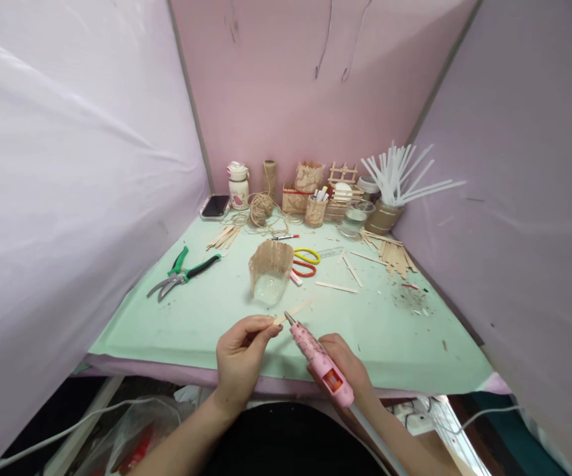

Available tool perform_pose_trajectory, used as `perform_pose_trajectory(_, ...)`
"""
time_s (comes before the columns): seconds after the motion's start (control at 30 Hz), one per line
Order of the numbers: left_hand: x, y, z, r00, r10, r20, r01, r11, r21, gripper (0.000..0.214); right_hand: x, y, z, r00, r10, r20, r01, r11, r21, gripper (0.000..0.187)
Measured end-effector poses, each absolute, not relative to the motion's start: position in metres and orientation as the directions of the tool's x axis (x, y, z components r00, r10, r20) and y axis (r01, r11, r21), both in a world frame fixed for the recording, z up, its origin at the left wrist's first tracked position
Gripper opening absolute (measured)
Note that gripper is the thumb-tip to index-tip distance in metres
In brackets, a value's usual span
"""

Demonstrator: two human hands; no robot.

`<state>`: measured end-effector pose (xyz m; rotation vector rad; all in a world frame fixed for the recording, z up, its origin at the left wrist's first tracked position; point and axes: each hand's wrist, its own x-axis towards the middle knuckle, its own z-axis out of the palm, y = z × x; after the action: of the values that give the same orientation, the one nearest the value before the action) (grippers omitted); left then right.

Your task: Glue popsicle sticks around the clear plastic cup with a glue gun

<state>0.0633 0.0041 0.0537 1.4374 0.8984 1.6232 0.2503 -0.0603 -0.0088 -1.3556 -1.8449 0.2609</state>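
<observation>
Near the table's front edge, my left hand [244, 349] pinches one end of a wooden craft stick [293, 311], which points up to the right. My right hand [348, 367] is wrapped round a pink hot glue gun [319, 359]. The gun's metal nozzle is at the stick, just past my left fingertips; whether it touches cannot be made out. A long glue stick trails from the gun's back end. Beyond my hands stands a clear cup [270, 285], its far side covered with brown sticks. Beside it lie scissors [304, 268] with yellow and red handles.
Green-handled pruning shears [179, 276] lie at left. Loose sticks [336, 287] and a stick pile [392, 256] are at right. Behind stand a water bowl [356, 218], a can of white glue sticks [385, 215], a twine ball [261, 209], a bottle [239, 186] and a phone [215, 206].
</observation>
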Motion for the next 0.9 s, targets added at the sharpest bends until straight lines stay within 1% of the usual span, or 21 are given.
perform_pose_trajectory(0.07,0.063,0.004,0.054,-0.061,0.897,0.438,-0.104,-0.442,0.891,0.011,0.254,-0.06,-0.011,-0.134,0.87,0.475,0.704,0.42,-0.572,0.014)
perform_pose_trajectory(0.27,0.062,0.004,0.053,-0.054,0.903,0.426,-0.119,-0.429,0.895,0.006,0.259,-0.06,-0.016,-0.123,0.851,0.511,0.688,0.444,-0.574,0.015)
perform_pose_trajectory(0.43,0.06,0.004,0.051,-0.052,0.903,0.426,-0.124,-0.429,0.895,0.004,0.264,-0.056,-0.025,-0.108,0.89,0.443,0.733,0.372,-0.57,0.014)
perform_pose_trajectory(0.6,0.062,0.004,0.049,-0.055,0.916,0.396,-0.139,-0.4,0.906,0.005,0.251,-0.06,-0.013,-0.114,0.849,0.517,0.694,0.44,-0.57,0.014)
perform_pose_trajectory(0.73,0.063,0.005,0.048,-0.054,0.918,0.394,-0.145,-0.398,0.906,0.005,0.24,-0.063,-0.001,-0.135,0.8,0.585,0.636,0.523,-0.568,0.013)
perform_pose_trajectory(0.9,0.061,0.004,0.048,-0.054,0.931,0.361,-0.141,-0.365,0.92,0.005,0.252,-0.057,-0.01,-0.114,0.814,0.57,0.691,0.477,-0.543,0.015)
